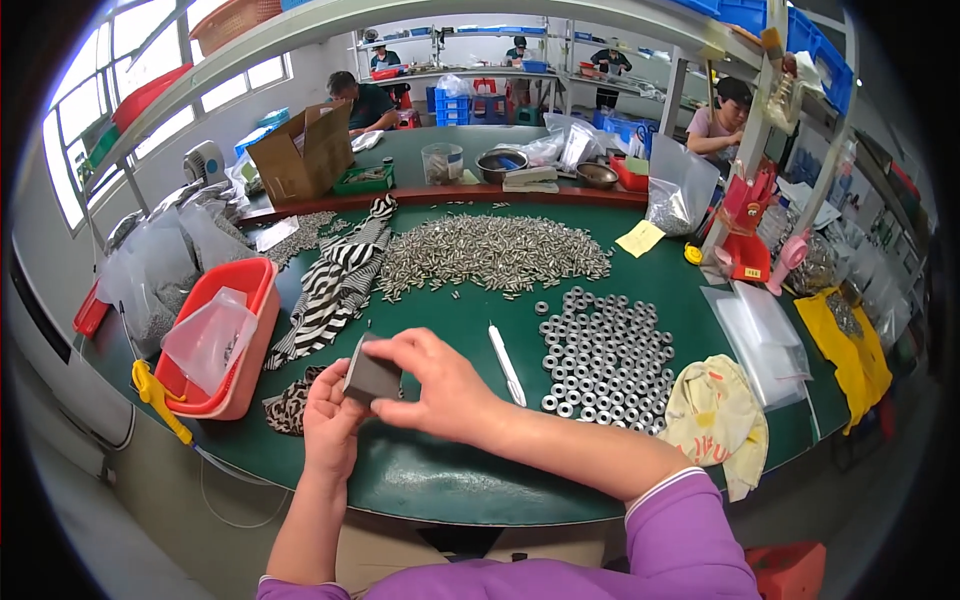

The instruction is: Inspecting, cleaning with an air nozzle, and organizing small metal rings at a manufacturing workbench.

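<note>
Grey block (372,377) between 2 hands

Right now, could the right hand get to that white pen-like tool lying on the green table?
Probably yes. The white tool lies in the open just beside the right hand, nothing between them. But that hand is gripping a small dark block together with the left hand, so it would have to let go.

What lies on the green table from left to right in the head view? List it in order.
Red basket → striped cloth → dark grey block held in both hands → white pen-like tool → rows of metal rings → yellow printed cloth → clear plastic bags.
</note>
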A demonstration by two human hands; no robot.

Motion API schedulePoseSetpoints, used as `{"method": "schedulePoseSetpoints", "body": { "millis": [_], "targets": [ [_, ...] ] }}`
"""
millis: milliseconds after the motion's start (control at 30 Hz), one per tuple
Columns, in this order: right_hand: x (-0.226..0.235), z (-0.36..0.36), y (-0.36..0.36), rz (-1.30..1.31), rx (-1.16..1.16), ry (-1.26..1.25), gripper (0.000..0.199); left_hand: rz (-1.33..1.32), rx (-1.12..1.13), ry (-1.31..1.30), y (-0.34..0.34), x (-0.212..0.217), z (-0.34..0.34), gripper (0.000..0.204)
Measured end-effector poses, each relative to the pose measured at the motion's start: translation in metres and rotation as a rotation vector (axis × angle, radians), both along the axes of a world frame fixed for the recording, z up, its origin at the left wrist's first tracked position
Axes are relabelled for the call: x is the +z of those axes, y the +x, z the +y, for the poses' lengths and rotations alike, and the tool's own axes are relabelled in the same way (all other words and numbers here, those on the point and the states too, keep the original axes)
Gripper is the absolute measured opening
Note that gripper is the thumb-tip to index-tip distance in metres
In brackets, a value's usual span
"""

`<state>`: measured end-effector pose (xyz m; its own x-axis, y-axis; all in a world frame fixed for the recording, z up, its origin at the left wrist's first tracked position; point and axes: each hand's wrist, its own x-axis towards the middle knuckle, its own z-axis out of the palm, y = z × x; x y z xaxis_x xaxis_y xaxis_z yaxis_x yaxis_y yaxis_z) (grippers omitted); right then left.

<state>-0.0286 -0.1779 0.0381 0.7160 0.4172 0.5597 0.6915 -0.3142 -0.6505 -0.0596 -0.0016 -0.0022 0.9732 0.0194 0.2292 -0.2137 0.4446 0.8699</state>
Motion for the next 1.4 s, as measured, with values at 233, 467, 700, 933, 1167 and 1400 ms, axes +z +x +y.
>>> {"method": "schedulePoseSetpoints", "body": {
  "millis": [233, 467, 700, 933, 1167, 1400],
  "targets": [
    [0.006, -0.004, -0.005, 0.007, 0.005, 0.011, 0.057, -0.022, -0.006, 0.021, -0.010, 0.000, -0.001, 0.045],
    [0.004, -0.005, 0.007, -0.023, -0.086, -0.064, 0.057, -0.021, -0.006, -0.028, -0.006, -0.006, 0.003, 0.047],
    [0.020, -0.015, 0.021, -0.054, -0.183, -0.042, 0.054, 0.025, -0.094, -0.155, 0.002, -0.002, 0.012, 0.020],
    [0.016, -0.007, 0.013, -0.044, -0.079, 0.017, 0.054, -0.018, 0.027, -0.128, -0.001, -0.008, 0.013, 0.026],
    [0.018, 0.012, -0.026, -0.072, 0.140, -0.119, 0.061, -0.064, 0.066, -0.139, -0.004, -0.010, 0.010, 0.046],
    [0.010, -0.008, 0.016, -0.070, -0.111, 0.004, 0.055, -0.051, 0.047, -0.046, -0.005, -0.002, 0.007, 0.046]
  ]
}}
